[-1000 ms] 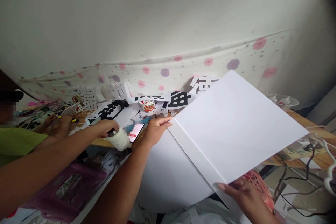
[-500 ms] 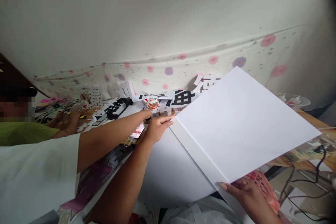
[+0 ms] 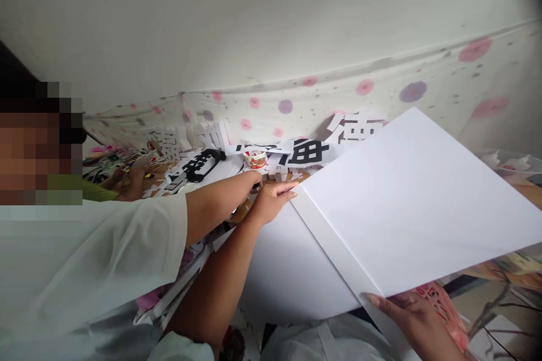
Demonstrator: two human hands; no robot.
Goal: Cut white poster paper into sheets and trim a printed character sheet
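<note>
A large white board (image 3: 415, 197) slants across the right half of the view, with a narrow white strip (image 3: 328, 242) along its lower left edge. My left hand (image 3: 273, 200) pinches the strip's upper end between thumb and fingers. At the lower end, my right hand (image 3: 400, 310) grips the same edge, thumb on top and fingers partly hidden beneath the board. Another white sheet (image 3: 296, 265) lies below and to the left of the strip, over my lap.
A person in a white sleeve (image 3: 139, 237) reaches in from the left, a hand close beside mine. Behind are a paper cup (image 3: 255, 160), black characters on paper (image 3: 307, 152) and white cut-out characters (image 3: 358, 127). A pink basket (image 3: 446, 310) stands lower right.
The view has shifted, so the board and my hands appear farther right. The neighbouring person has leaned in closer, and the phone near that person's hand is now mostly hidden. My grip looks the same.
</note>
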